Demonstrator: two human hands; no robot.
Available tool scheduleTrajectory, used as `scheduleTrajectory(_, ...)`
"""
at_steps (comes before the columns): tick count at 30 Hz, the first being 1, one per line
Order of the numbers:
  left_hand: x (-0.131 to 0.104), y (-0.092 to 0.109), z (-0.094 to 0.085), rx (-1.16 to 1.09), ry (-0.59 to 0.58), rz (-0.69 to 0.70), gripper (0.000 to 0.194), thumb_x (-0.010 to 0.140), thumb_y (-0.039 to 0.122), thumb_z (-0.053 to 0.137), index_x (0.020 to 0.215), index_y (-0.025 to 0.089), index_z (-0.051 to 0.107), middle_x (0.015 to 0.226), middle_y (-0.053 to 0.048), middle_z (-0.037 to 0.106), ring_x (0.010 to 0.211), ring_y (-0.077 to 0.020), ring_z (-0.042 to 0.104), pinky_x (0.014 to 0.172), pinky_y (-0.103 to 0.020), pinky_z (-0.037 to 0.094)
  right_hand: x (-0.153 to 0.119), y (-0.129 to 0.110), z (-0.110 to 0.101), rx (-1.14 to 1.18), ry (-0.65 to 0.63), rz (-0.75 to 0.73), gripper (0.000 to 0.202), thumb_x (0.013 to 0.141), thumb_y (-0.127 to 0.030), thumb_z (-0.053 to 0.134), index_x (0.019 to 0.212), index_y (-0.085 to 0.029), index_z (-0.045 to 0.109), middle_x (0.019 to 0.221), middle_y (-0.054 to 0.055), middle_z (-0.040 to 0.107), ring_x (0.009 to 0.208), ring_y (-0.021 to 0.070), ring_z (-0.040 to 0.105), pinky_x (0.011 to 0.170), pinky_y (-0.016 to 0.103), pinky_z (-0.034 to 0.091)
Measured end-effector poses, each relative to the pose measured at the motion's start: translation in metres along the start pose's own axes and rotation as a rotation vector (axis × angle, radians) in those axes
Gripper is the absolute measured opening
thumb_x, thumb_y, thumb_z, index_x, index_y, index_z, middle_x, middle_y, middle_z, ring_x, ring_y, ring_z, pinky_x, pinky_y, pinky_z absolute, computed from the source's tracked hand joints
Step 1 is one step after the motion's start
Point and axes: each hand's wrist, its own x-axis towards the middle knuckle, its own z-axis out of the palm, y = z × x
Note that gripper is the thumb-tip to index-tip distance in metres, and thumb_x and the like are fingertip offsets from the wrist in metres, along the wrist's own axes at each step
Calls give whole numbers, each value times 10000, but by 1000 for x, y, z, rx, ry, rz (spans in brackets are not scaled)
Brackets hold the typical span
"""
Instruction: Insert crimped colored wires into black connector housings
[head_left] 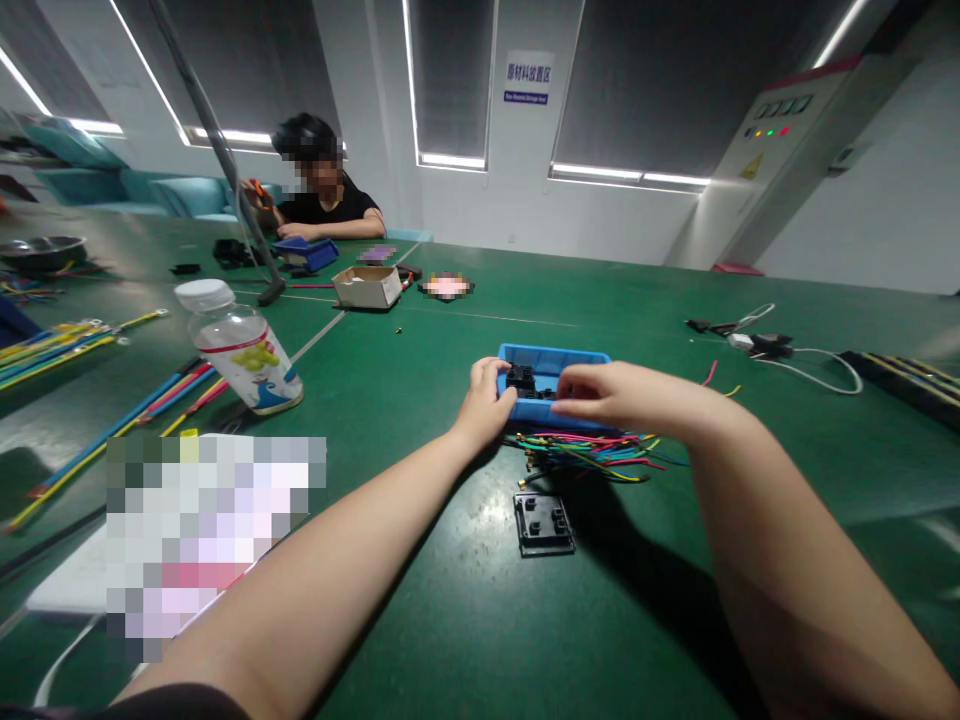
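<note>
A small blue bin [555, 353] with black plastic parts [520, 377] inside stands in front of me. My left hand [486, 398] grips the bin's left end, the thumb at its front side. My right hand [600, 390] reaches over the bin from the right, fingers curled together at its front rim; what they hold, if anything, is hidden. Just this side of the bin lies a bundle of coloured wires [585, 452], some with brass-coloured ends. Nearer to me, a square black plastic plate [544, 524] with raised posts rests flat on the green table [450, 610].
On the left are a clear bottle with a white lid [244, 350], thick coloured cables [112, 430] and a blurred-out white item [75, 575]. Farther back stand a cardboard box [369, 287] and a metal pole [217, 150]. Across the table sits a person [330, 212]. A white cable [832, 370] lies right.
</note>
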Motion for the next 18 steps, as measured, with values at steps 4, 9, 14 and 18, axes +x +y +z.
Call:
scheduleTrajectory(4, 1, -2, -1, -24, -10, 0, 329, 802, 172, 529, 1126, 210, 490, 1291, -107, 448, 1288, -225, 450, 1142, -440, 356, 16, 82, -6, -142, 440, 301, 275, 887, -431, 493, 832, -221, 662, 802, 52, 706, 706, 193, 608, 594, 286, 400)
scheduleTrajectory(9, 2, 0, -1, -63, -38, 0, 309, 832, 224, 531, 1137, 193, 500, 1326, -118, 459, 1263, -212, 486, 1123, -418, 393, 36, 157, 27, -127, 488, 383, 245, 835, -244, 493, 956, -163, 690, 982, 111, 716, 876, 223, 629, 720, 294, 431)
scheduleTrajectory(14, 1, 2, -2, -82, -52, -23, 302, 839, 237, 547, 1135, 203, 498, 1329, -118, 455, 1235, -221, 508, 1089, -457, 430, 44, 180, 60, -36, 420, 346, 284, 859, -334, 489, 977, -165, 684, 924, 79, 731, 804, 184, 629, 686, 248, 435)
scheduleTrajectory(18, 0, 4, -3, -80, -54, -19, 297, 837, 233, 558, 1128, 202, 505, 1302, -111, 462, 1229, -219, 513, 1106, -464, 414, 49, 183, 67, -18, 408, 310, 296, 854, -323, 463, 1000, -164, 666, 940, 74, 732, 826, 186, 624, 678, 236, 420)
